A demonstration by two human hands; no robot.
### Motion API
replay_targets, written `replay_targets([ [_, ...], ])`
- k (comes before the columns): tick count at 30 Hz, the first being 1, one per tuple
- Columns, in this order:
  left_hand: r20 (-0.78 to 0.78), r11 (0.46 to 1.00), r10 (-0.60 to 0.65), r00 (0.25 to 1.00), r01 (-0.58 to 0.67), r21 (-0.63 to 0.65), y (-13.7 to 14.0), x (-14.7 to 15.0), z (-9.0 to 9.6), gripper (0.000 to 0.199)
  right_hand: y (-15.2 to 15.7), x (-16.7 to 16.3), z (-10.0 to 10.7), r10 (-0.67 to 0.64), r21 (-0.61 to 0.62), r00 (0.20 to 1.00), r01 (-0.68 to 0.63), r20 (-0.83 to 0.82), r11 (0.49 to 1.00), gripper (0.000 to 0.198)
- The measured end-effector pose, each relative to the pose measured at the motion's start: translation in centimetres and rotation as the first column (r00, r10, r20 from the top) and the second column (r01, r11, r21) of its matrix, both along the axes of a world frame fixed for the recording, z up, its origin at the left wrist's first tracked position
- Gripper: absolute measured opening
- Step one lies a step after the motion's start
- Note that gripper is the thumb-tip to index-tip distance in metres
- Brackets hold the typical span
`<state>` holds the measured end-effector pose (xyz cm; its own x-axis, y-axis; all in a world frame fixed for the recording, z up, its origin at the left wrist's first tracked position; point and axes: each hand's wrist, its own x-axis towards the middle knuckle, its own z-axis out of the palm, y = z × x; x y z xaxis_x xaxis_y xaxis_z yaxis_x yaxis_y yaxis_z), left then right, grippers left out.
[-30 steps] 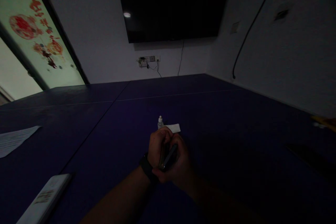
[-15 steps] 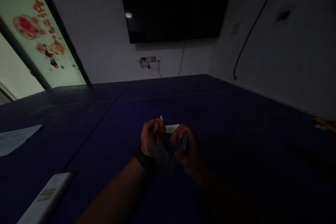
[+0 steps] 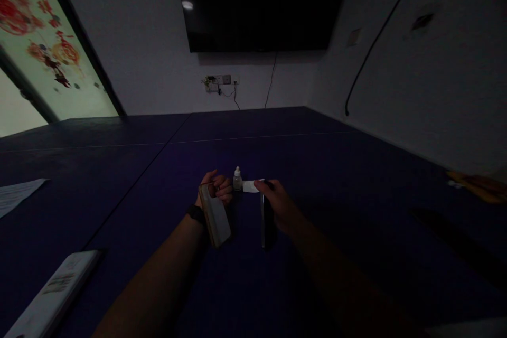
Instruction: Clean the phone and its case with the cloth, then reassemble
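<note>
A pale, see-through phone case (image 3: 217,219) with brownish edges and a camera cut-out hangs tilted in my left hand (image 3: 222,187), whose fingers curl at its upper end. My right hand (image 3: 282,205) is closed on a dark phone (image 3: 266,224), held nearly edge-on to the view. Case and phone are apart, with a gap of purple surface between them. Just beyond my hands stands a small clear dropper bottle (image 3: 237,182) with a white top. Beside it lies a white slip (image 3: 249,186), partly hidden by my right thumb.
The purple table (image 3: 158,269) reaches to the wall. A white box (image 3: 57,290) lies at the near left, and a printed sheet (image 3: 19,194) farther back. On the right are a dark flat object (image 3: 443,232) and an orange-yellow item (image 3: 481,185). A screen (image 3: 261,5) hangs on the wall.
My hands have moved apart, the case to the left with my left hand. The phone now points downward in my right hand. The bottle has come into fuller view.
</note>
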<state>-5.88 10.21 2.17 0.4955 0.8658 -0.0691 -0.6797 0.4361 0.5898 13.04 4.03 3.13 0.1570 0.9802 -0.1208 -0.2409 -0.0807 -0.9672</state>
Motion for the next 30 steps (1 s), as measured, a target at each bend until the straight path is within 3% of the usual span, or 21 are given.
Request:
replay_targets([
  [5, -0.083, 0.996, -0.07, 0.994, 0.065, -0.065, 1.3, -1.3, -1.2, 0.051, 0.4, -0.7, -1.0, 0.027, -0.185, 0.992, -0.004, 0.12, 0.983, 0.068],
  [11, -0.205, 0.994, -0.094, 0.974, 0.081, -0.07, 1.7, -0.9, -2.3, 0.054, 1.5, -0.4, -2.0, 0.1, -0.235, 0.936, -0.019, 0.338, 0.972, 0.083],
  [15, -0.361, 0.996, -0.081, 0.929, 0.067, -0.053, 2.0, -0.5, -2.8, 0.051, 1.9, -0.2, -2.8, 0.13, -0.229, 0.882, -0.027, 0.453, 0.973, 0.082],
  [21, -0.574, 0.999, 0.025, 0.818, -0.004, 0.039, 2.3, -0.6, -3.6, 0.044, 1.7, -0.1, -3.4, 0.077, -0.157, 0.79, 0.024, 0.608, 0.987, 0.076],
  [25, -0.616, 0.993, 0.07, 0.784, 0.001, 0.114, 2.0, -0.4, -3.8, 0.05, 2.1, 0.0, -3.7, 0.038, -0.106, 0.727, 0.049, 0.686, 0.993, 0.073],
  [30, -0.586, 0.975, -0.008, 0.81, 0.136, 0.176, 1.6, -0.4, -3.7, 0.052, 2.5, 0.1, -4.3, 0.001, -0.085, 0.627, 0.103, 0.779, 0.991, 0.073],
])
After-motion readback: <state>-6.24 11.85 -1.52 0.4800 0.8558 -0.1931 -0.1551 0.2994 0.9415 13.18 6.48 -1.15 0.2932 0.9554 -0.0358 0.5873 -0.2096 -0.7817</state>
